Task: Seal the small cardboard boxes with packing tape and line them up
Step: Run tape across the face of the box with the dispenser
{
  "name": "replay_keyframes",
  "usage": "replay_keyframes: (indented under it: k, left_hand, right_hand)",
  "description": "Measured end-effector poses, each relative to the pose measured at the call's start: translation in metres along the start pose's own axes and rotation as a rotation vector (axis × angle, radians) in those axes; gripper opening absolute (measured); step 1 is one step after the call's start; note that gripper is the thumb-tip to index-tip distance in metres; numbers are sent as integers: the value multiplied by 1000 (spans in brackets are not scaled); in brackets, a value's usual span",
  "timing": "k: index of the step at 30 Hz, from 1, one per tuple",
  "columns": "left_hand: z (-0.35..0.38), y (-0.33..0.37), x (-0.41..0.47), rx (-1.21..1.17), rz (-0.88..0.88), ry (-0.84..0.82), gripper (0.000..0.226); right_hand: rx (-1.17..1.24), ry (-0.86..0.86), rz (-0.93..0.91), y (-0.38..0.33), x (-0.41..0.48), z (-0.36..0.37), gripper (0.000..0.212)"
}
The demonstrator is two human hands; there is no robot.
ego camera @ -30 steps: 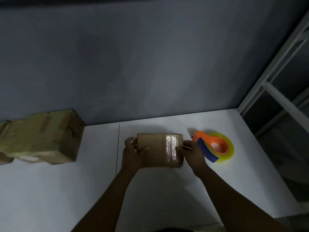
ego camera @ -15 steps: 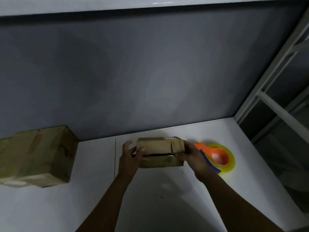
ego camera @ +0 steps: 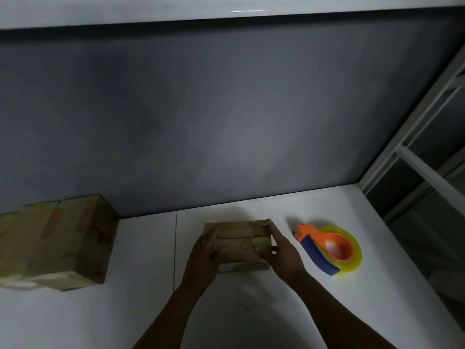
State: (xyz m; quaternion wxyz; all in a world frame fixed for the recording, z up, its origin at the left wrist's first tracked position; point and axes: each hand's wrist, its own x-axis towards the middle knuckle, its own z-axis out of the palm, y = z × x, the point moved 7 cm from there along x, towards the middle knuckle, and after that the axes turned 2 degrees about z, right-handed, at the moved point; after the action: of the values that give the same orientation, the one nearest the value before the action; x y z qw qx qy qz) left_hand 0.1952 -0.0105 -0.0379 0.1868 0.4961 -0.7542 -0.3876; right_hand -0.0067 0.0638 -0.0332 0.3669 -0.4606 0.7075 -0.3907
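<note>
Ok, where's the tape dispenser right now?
The tape dispenser lies on the white table, just right of the right hand holding the small box.

left hand (ego camera: pixel 205 255): bare, fingers curled, clasping the left end of small brown cardboard box (ego camera: pixel 239 244) | right hand (ego camera: pixel 283 253): bare, clasping right end | forearms: extended forward, converging
</note>
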Motion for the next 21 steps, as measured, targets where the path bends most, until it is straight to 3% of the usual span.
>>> replay_keyframes:
  k: [2, 7, 11, 14, 17, 21]
  left_hand:
    - [10, -8, 3, 70, -21, -54, 94]
    - [23, 4, 11, 185, -53, -68, 71]
    - [39, 15, 14, 241, -58, -65, 69]
    - [49, 21, 16, 258, -53, -47, 69]
    - [56, 27, 19, 264, -59, -40, 69]
    - [64, 32, 20, 250, -92, -37, 70]
  right_hand:
    - [-84, -27, -6, 2, 2, 1, 85]
    - [-153, -9, -11, 21, 7, -10, 72]
    - [-305, 27, 6, 28, 10, -30, 53]
    - [-481, 139, -31, 34, 11, -61, 57]
    - [-653, 277, 110, 61, 9, -99, 44]
    - [-786, 197, 255, 95, 0, -110, 62]
